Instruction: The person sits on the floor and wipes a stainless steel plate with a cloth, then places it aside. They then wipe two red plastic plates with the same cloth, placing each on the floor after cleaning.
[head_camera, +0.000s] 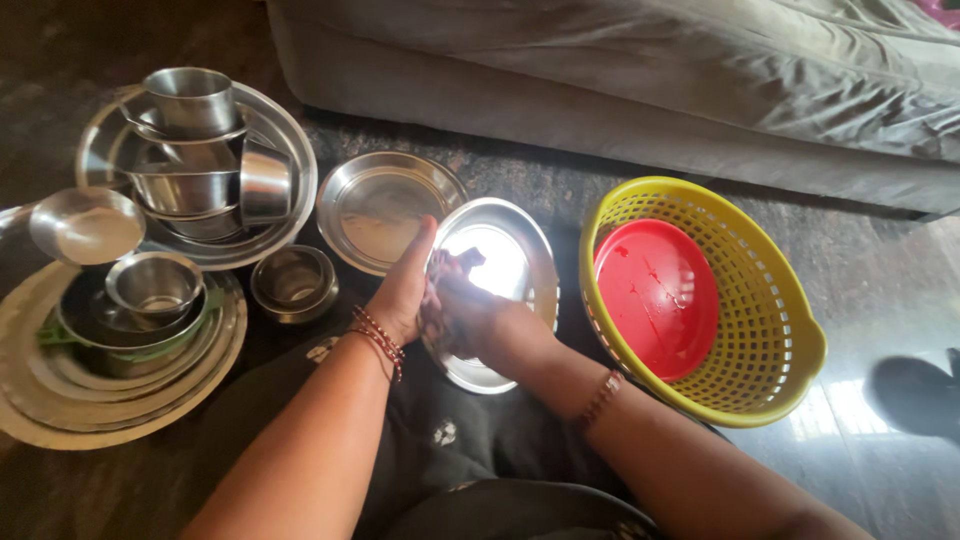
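Steel plate (500, 262) | upright between left hand (405, 290) and right hand (465, 315)

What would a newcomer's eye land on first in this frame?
Probably the bright yellow perforated plastic basket on the right, with a round red plastic plate inside it. Next, the shiny round steel plate at centre, catching glare, held by the left hand and right hand. On the left sit stacked steel plates and bowls.

One yellow basket (790, 340), one red plate (655, 295), perhaps six steel bowls (292, 280), stacked plates (60, 400) uncountable.
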